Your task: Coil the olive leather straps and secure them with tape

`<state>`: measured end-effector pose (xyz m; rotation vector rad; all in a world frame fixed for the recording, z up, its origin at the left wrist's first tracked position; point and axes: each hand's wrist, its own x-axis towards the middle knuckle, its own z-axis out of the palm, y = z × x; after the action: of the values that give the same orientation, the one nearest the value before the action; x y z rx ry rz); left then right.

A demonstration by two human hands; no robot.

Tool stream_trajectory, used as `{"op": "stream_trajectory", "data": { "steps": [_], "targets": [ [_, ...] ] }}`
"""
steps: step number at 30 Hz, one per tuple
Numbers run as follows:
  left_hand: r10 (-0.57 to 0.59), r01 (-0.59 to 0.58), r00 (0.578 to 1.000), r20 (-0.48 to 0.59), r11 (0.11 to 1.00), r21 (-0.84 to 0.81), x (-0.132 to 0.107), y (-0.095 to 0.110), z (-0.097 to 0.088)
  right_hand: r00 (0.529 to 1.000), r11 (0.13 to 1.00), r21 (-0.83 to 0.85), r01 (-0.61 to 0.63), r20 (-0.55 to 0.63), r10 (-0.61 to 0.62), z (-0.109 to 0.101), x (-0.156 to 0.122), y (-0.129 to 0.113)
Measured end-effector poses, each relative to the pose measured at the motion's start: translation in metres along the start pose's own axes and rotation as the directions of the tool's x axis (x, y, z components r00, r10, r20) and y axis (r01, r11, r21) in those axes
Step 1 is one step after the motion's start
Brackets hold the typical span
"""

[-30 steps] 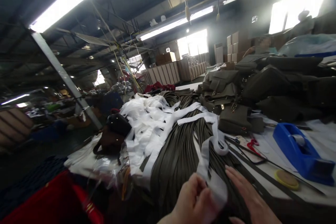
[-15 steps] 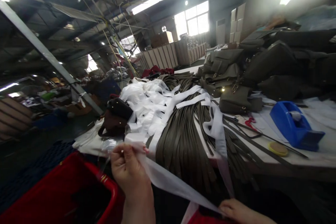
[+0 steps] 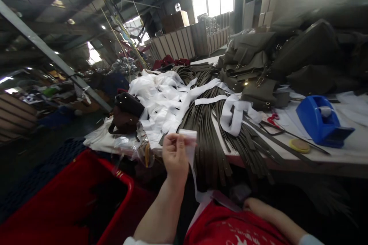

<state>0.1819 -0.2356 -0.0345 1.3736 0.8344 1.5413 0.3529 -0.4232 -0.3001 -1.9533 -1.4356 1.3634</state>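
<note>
My left hand (image 3: 176,153) is closed around a white fabric strip (image 3: 188,136), its end folded or rolled flat between thumb and fingers. From there the strip hangs slack down to the red cloth at my lap. It then runs on towards my right hand (image 3: 255,204), low on the right, whose curled fingers lie in shadow at the strip. A blurred translucent patch shows just above those fingers. Beyond my left hand, a heap of white strips (image 3: 161,99) covers the table beside a bundle of dark olive straps (image 3: 207,134) hanging over its edge.
At left stands a red bin (image 3: 130,191). A blue tape dispenser (image 3: 319,122), a yellow round pad (image 3: 299,145) and red-handled scissors (image 3: 273,119) lie on the right. Behind them, dark olive bags (image 3: 255,88) are piled. A dark brown bag (image 3: 126,116) sits at the table's left.
My left hand has moved right and slightly up with the strip. The strip, stretched between both hands before, now hangs slack. My right hand has risen slightly, and the view has tilted down.
</note>
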Motion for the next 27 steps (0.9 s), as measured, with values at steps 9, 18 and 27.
{"op": "stream_trajectory", "data": {
  "steps": [9, 18, 27],
  "targets": [
    [-0.460, 0.444, 0.769, 0.444, 0.884, 0.148, -0.098, -0.066, 0.014, 0.900, 0.776, 0.456, 0.435, -0.228, -0.371, -0.074, -0.049, -0.101],
    [-0.398, 0.252, 0.500, 0.769, 0.917, 0.310, -0.117, -0.087, 0.006, 0.864, 0.682, 0.648, 0.338, -0.501, 0.048, -0.077, -0.052, -0.105],
    [-0.577, 0.531, 0.540, 0.613, 0.798, 0.284, -0.106, -0.090, 0.021, 0.957, 0.797, 0.530, 0.290, -0.165, -0.239, -0.054, -0.052, -0.097]
  ]
}}
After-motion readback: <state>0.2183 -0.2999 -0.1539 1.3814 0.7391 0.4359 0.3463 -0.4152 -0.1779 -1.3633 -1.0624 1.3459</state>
